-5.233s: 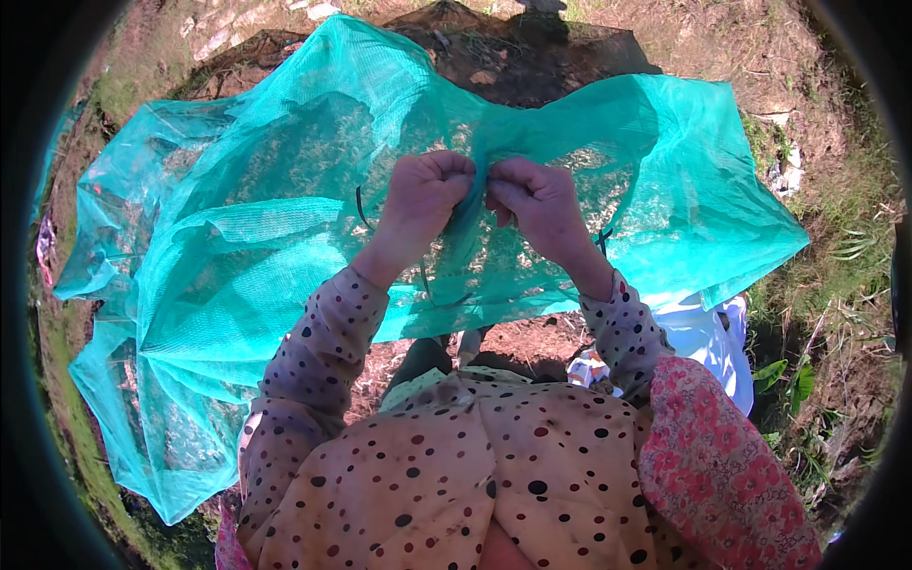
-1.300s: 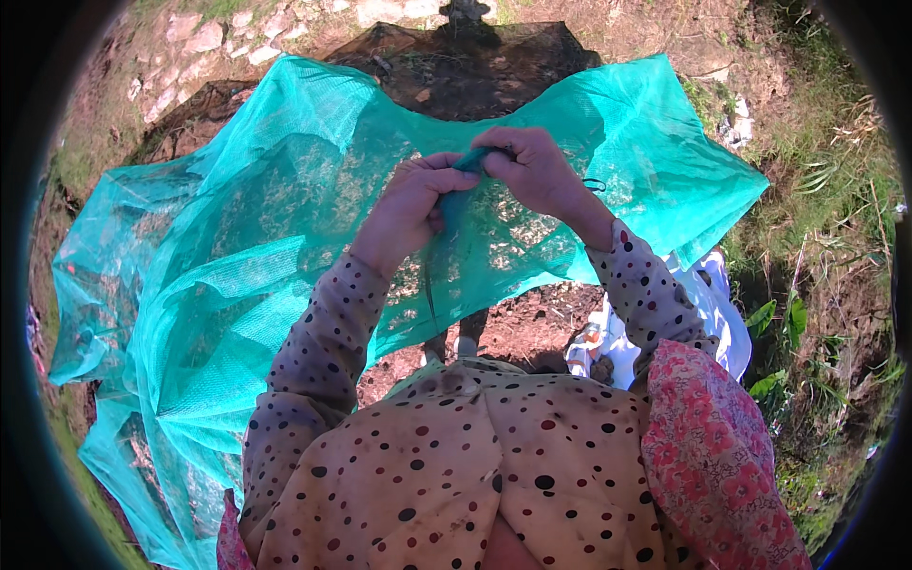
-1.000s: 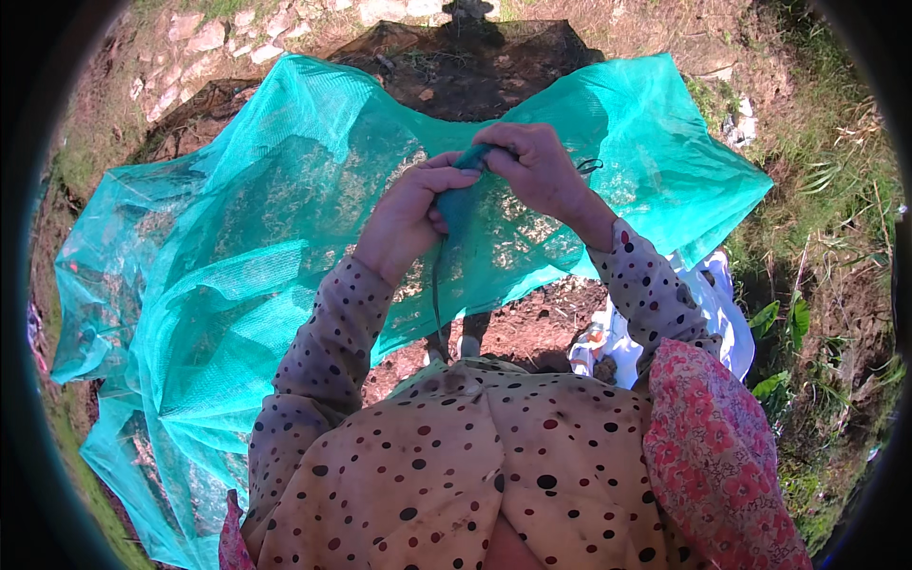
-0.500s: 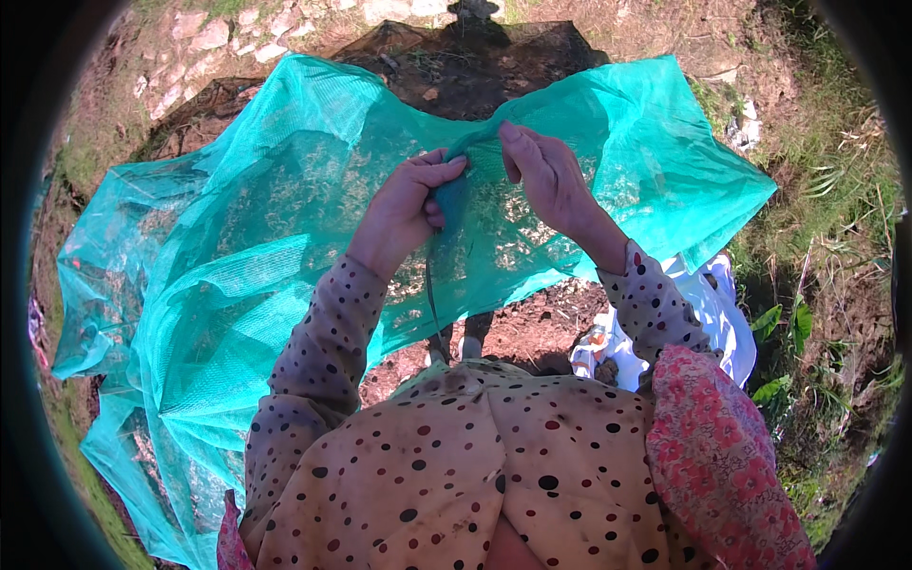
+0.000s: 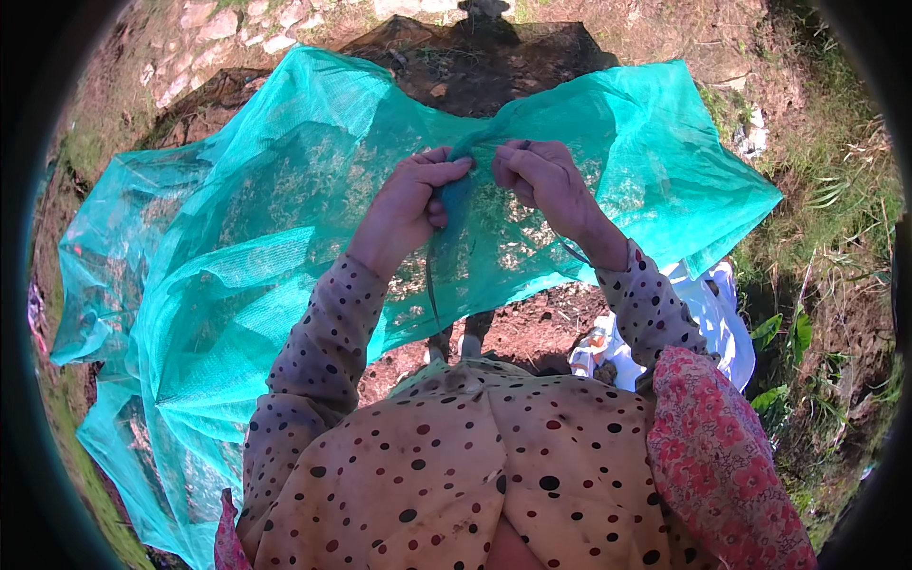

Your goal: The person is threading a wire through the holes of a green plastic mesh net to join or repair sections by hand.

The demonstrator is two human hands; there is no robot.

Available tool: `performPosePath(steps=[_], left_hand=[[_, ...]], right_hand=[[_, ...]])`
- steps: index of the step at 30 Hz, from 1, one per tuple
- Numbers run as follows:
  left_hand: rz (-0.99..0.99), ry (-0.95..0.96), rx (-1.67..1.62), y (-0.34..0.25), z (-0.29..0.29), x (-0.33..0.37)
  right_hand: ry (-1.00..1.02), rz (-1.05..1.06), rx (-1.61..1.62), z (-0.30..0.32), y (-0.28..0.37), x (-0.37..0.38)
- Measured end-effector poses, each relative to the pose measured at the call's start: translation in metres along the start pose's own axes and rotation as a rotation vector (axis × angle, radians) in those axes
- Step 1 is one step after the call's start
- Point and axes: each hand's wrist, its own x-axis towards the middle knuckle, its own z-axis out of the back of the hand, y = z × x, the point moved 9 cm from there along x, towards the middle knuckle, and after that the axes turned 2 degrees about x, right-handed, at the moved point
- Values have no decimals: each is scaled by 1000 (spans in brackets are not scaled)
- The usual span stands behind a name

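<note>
A large sheet of green mesh netting spreads out in front of me, with the ground showing through it. My left hand is closed round a gathered, bunched part of the netting near its middle. From below that hand hangs a thin dark strip, like a cord or tie. Just right of the bunch, my right hand is pinched, its fingertips slightly apart from the left hand. Another end of dark strip shows under my right wrist, so the pinch seems to be on this cord; the fingers mostly hide it.
White sheeting or a sack lies on the ground by my right forearm. Pale stones lie at the far left. Grass and leafy plants grow along the right. Both my feet stand at the netting's near edge on reddish soil.
My right hand has come off the gathered netting edge and drawn slightly down, its fingers now curled in a pinch. A dark strip end now shows below it. The left hand stays put.
</note>
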Motion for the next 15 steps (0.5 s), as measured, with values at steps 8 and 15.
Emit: performPosePath(steps=[8, 15], left_hand=[[-37, -85, 130, -8, -5, -8], [-84, -105, 204, -10, 0, -4]], right_hand=[[-20, 121, -985, -20, 7, 2], [162, -9, -1227, -23, 6, 0]])
